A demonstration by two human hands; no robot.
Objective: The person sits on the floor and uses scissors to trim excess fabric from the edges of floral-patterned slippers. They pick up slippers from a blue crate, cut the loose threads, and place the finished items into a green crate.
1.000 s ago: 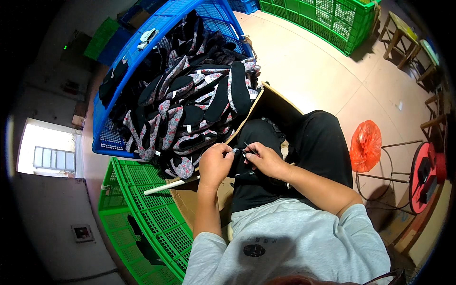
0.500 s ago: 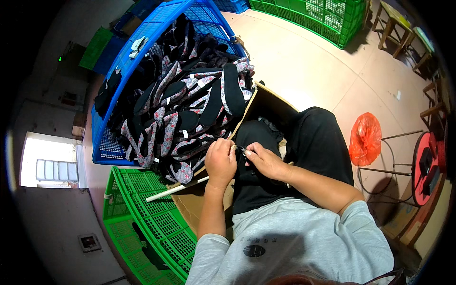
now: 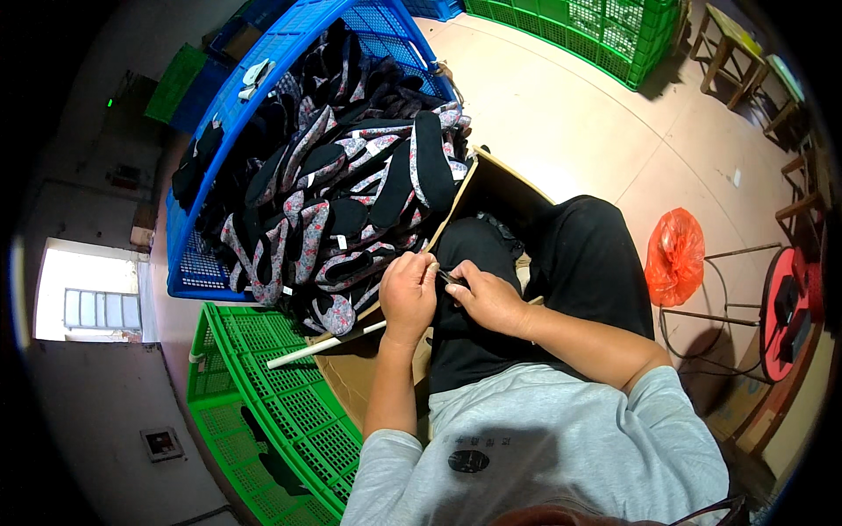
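Over my lap, my left hand (image 3: 408, 294) and my right hand (image 3: 487, 298) are close together, both with curled fingers. A small dark thing (image 3: 449, 278) runs between their fingertips; my right thumb and fingers pinch it, and its kind is too small to tell. What my left fingers close on is mostly hidden. Beyond my left hand, floral fabric slippers (image 3: 316, 241) with black soles lie heaped in a big blue crate (image 3: 181, 272).
An open cardboard box (image 3: 509, 175) stands by my knees. A white stick (image 3: 324, 344) crosses a green crate (image 3: 263, 351) at left. To the right are an orange plastic bag (image 3: 675, 259) and a red-topped stool (image 3: 776, 324). Another green crate (image 3: 570, 35) stands far off.
My hands stay together in nearly the same place. The right fingers have shifted slightly around the small dark thing. The view has tilted a little; the heap looks unchanged.
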